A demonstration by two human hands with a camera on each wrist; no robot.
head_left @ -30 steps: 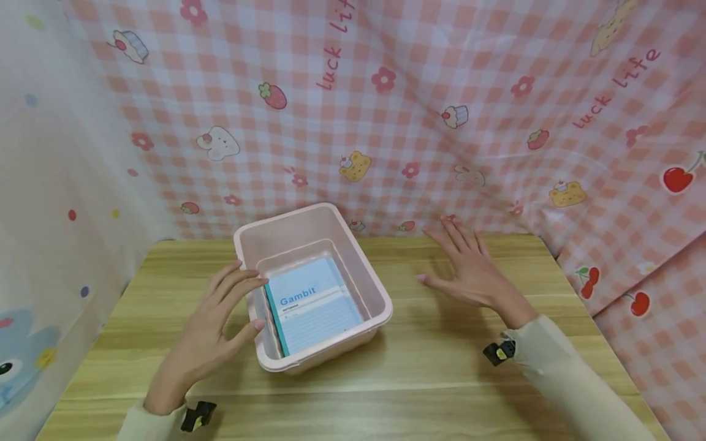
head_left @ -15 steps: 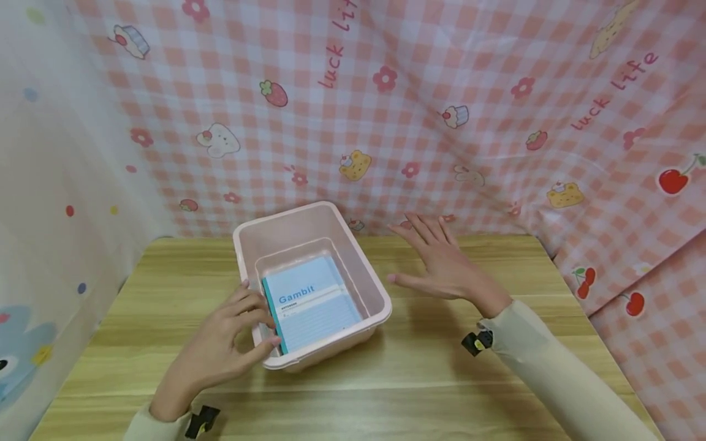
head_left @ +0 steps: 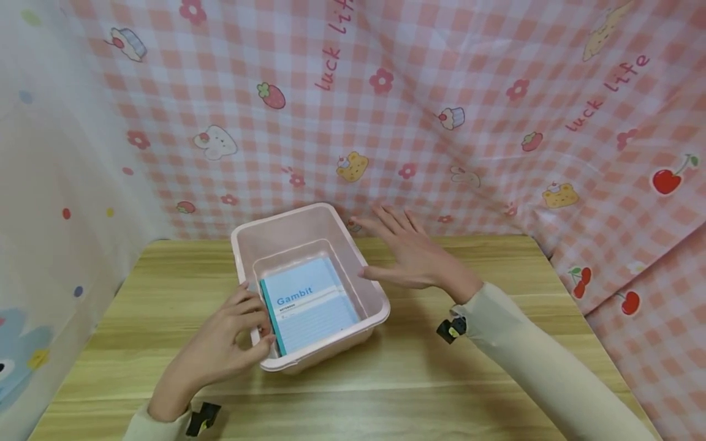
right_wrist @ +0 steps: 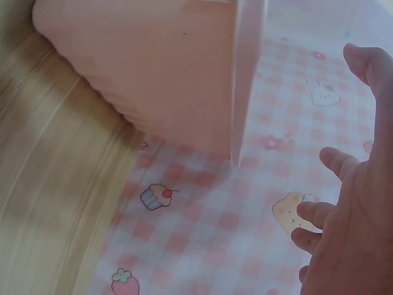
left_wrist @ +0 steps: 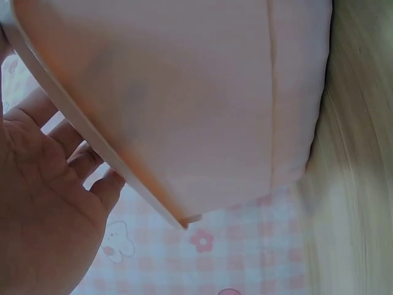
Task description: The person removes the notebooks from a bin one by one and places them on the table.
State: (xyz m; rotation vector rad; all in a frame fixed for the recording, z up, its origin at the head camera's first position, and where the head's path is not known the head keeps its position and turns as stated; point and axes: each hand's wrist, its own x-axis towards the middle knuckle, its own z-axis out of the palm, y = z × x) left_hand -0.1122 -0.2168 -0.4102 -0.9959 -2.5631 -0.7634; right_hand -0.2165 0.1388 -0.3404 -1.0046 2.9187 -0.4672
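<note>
Pink bin (head_left: 298,236) nr back edge of tabletop (head_left: 342,404), left of ctr

L hand (head_left: 217,343) grips bin's left rim; notebook (head_left: 311,306) flat inside; R hand (head_left: 416,257), fingers spread, holding nothing, nr right rim; checked cloth (head_left: 303,141) behind.

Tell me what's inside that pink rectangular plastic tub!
A light-blue, teal-spined paper notebook lies flat on the bottom of the pink rectangular plastic tub. Anything under it is hidden; the left hand covers part of the tub's left side.
</note>
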